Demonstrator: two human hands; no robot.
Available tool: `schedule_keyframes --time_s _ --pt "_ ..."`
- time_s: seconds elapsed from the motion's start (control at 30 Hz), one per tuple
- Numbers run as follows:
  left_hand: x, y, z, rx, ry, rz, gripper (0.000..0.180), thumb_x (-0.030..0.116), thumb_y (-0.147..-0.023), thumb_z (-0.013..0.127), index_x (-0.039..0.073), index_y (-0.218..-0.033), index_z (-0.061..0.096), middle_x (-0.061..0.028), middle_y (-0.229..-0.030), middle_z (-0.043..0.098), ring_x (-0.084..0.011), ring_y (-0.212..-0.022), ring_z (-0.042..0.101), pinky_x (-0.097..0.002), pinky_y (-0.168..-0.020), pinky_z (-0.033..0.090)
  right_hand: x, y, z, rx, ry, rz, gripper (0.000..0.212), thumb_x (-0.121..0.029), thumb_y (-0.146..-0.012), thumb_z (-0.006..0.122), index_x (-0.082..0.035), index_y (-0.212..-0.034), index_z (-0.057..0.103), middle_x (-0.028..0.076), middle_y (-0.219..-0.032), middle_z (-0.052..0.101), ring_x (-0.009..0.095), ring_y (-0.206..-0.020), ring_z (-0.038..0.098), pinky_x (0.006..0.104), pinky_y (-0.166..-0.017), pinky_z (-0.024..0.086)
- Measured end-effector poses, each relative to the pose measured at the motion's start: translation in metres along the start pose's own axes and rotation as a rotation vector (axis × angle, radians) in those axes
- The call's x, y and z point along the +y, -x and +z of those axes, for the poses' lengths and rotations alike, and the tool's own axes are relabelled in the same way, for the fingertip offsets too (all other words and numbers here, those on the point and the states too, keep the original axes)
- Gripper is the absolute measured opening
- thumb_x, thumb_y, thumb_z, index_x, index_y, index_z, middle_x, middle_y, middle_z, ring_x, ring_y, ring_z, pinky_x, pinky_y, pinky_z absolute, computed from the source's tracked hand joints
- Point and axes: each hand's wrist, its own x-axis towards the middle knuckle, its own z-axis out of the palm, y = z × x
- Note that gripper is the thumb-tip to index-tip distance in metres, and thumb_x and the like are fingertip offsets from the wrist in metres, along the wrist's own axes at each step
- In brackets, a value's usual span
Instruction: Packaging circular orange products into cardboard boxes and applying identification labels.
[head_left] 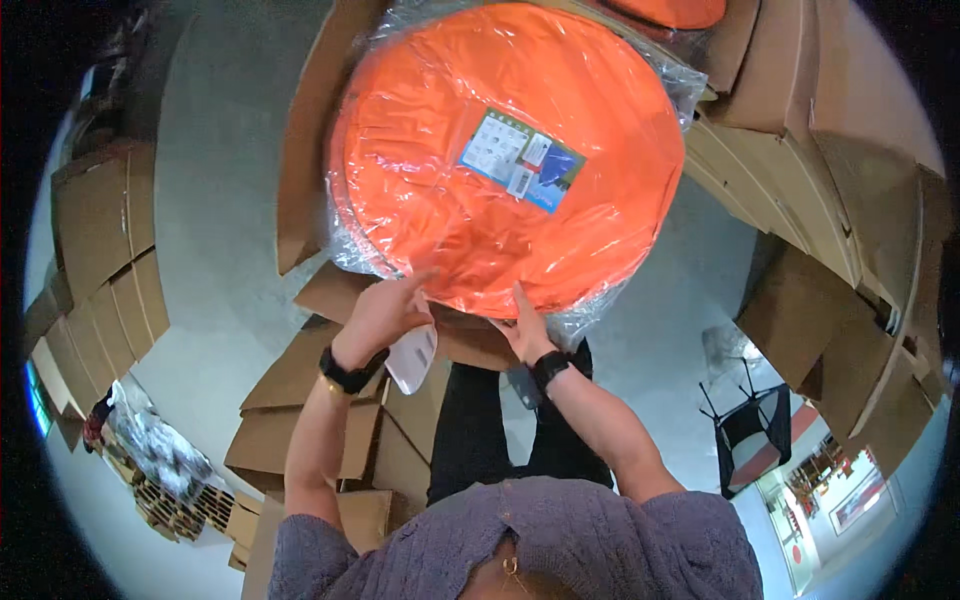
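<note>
Both forearms [318, 440] reaching forward, left hand [383, 318] turned inward, right hand [528, 333] angled forward, fingers [523, 304] parted

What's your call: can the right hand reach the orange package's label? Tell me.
Probably yes: the right hand is at the near edge of the orange package, and no object blocks the label, though clear plastic may cover it.

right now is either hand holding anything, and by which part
The left hand holds a white object by its upper end. The right hand touches the near edge of the orange package; whether it grips cannot be told.
</note>
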Motion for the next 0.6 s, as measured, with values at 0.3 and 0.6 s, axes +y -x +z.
schedule_keyframes --time_s 0.3,0.6 --pt "-0.002 0.076 -0.028 0.277 0.6 -0.116 0.056 0.0 -0.075 0.069 0.006 -0.127 0.051 -0.01 -0.087 0.066 -0.0129 -0.081 0.062 -0.026 -0.069 0.048 -0.072 0.088 -0.086 0.168 0.663 -0.467 0.04 -0.025 -0.089 0.057 0.001 -0.119 0.052 0.008 -0.11 0.059 0.018 -0.099 0.057 0.033 -0.084 0.047" --pt "0.024 0.082 -0.015 0.264 0.676 -0.054 0.055 -0.001 -0.076 0.068 0.005 -0.127 0.05 -0.0082 -0.088 0.066 -0.0114 -0.082 0.062 -0.0259 -0.072 0.048 -0.128 0.054 -0.195 0.022 -0.058 -0.447 0.038 -0.033 -0.089 0.06 -0.005 -0.114 0.055 0.005 -0.111 0.059 0.02 -0.102 0.055 0.037 -0.096 0.043"
